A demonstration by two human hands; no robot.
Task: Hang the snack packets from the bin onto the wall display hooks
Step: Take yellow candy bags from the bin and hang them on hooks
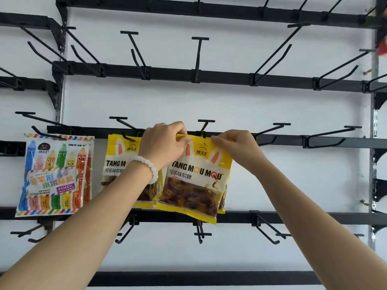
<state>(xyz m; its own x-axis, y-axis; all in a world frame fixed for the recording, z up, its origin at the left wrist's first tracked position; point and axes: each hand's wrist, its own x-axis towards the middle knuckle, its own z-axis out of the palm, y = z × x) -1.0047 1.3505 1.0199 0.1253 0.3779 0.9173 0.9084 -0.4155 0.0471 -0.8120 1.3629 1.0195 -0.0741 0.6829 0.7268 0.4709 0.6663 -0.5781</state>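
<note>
Yellow snack packet (195,176) pinched at its top corners by both hands, left (162,143) and right (236,148), at a hook (204,130).

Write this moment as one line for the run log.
step: hanging | left hand: pinches yellow packet top edge | right hand: pinches same edge | target: centre hook | hung: pencil candy packet

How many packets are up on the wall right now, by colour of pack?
Yellow cola gummy packets: at least 2, one hanging, one pinched at its top edge by the left hand and right hand
Multicolour pencil candy packets: at least 1
Total: at least 3; more may hang hidden behind.
</note>
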